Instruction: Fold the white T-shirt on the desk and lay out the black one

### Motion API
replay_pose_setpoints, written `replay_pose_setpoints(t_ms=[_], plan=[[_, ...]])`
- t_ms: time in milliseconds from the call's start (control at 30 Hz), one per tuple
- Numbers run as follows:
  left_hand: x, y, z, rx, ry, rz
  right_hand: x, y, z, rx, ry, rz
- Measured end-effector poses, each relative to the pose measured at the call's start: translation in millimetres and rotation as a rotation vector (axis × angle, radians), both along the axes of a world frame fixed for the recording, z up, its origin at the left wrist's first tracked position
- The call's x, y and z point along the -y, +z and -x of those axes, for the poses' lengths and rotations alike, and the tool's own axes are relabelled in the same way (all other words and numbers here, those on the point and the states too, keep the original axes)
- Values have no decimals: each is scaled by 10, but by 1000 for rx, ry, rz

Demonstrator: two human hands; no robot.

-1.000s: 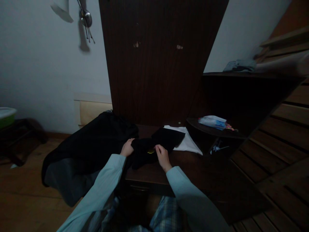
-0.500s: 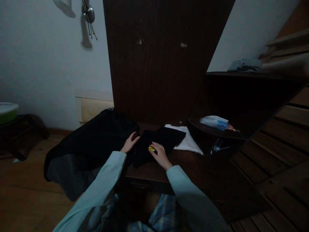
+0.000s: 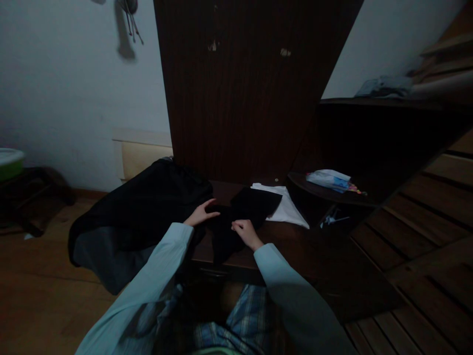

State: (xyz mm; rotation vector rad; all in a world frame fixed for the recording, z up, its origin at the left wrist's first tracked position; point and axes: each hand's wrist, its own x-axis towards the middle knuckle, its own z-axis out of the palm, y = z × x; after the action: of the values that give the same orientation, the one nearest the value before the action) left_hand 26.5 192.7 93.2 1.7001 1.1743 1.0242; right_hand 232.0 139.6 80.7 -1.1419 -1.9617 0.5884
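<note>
A small black garment (image 3: 240, 217) lies on the dark wooden table (image 3: 295, 251) in front of me, partly over a white folded cloth (image 3: 286, 211). My left hand (image 3: 200, 214) rests flat on the garment's left part, fingers stretched out. My right hand (image 3: 244, 230) is curled at the garment's near edge, fingers pinched on the fabric. A larger black garment (image 3: 148, 207) spreads over the table's left end and hangs down toward the floor.
A tall dark wooden panel (image 3: 244, 88) stands behind the table. A rounded shelf (image 3: 325, 192) at the right carries a plastic packet (image 3: 328, 179). Wooden slats (image 3: 424, 236) run along the right. A green-rimmed bowl (image 3: 9, 162) sits far left.
My left hand has slid right onto the small garment and flattened. My right hand has pulled back toward me, gripping the fabric; the yellow tag seen earlier is hidden now.
</note>
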Motion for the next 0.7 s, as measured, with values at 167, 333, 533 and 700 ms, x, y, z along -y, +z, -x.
replay_pose_setpoints(t_ms=[167, 333, 533, 700], plan=[[56, 101, 29, 51, -167, 95, 41, 36, 23, -79, 29, 35], [55, 102, 63, 304, -31, 261, 59, 50, 39, -76, 18, 4], [14, 101, 69, 427, 165, 289, 77, 81, 32, -81, -120, -141], [-6, 84, 84, 523, 211, 314, 83, 114, -8, -167, -343, -266]])
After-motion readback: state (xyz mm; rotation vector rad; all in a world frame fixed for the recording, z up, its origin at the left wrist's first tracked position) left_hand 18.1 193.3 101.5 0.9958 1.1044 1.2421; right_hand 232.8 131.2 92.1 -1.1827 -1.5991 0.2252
